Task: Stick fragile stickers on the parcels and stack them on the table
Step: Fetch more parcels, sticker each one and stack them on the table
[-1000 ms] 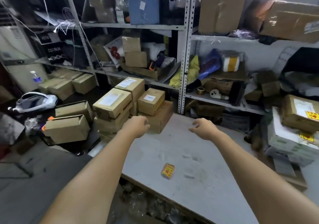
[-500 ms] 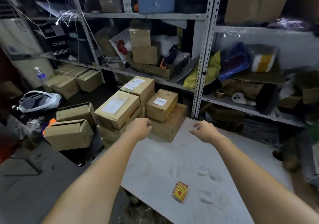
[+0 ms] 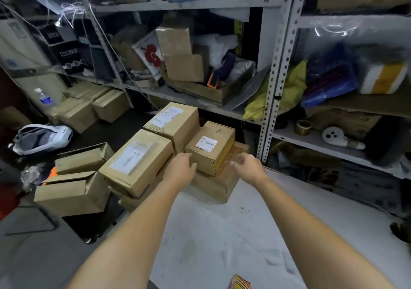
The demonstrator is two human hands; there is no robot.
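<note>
Grey metal shelving (image 3: 275,66) filled the far side, crammed with boxes, bags and loose oddments. In front of it lay the white surface (image 3: 222,244), scuffed and dusty. At its far left corner sat a cluster of brown parcels: a large parcel (image 3: 138,161) with a pale label on the left, a second labelled parcel (image 3: 175,121) just behind it, and a flat parcel (image 3: 215,186) to their right. On the flat one rested a small parcel (image 3: 211,146) bearing a white label on its top.

The left hand (image 3: 180,168) reached to the small parcel's near left corner, fingers bent with the tips against the cardboard; whether they gripped it could not be told. The right hand (image 3: 249,166) hung just beside the parcel's near right edge, fingers spread wide and loosely curved, holding nothing. A small stack of red-and-yellow stickers (image 3: 239,283) lay at the near edge of the surface, well apart from the parcels.
</note>
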